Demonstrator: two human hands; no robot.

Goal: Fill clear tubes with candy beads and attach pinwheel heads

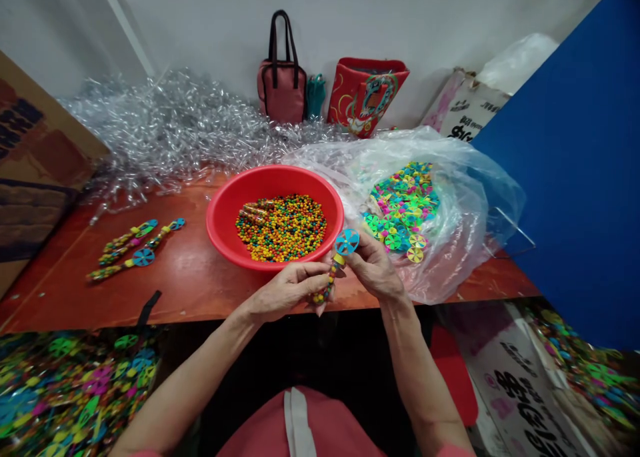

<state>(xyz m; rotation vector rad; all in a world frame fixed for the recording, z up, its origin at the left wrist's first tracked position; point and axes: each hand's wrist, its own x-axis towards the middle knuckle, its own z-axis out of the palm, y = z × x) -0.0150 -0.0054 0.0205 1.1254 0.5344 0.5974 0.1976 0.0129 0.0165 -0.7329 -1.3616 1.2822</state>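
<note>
Left hand (285, 290) and right hand (375, 263) meeting on one filled tube (327, 287)

The left hand is gripping the tube, which is leaning over the front edge of the counter (190, 290), just beside the near right side of a red basin (220, 240). The right hand is pinching the blue wheel (347, 242) at the tube's upper end, beside a yellow cap (339, 259). Small coloured balls (295, 230) are filling the tube's lower part and are also lying in the basin. To the right, loose wheels (405, 207) are resting in a clear plastic bag (465, 237). A few wheel-topped tubes (117, 269) are lying at left, and clear tubes (190, 120) are heaping up behind.
</note>
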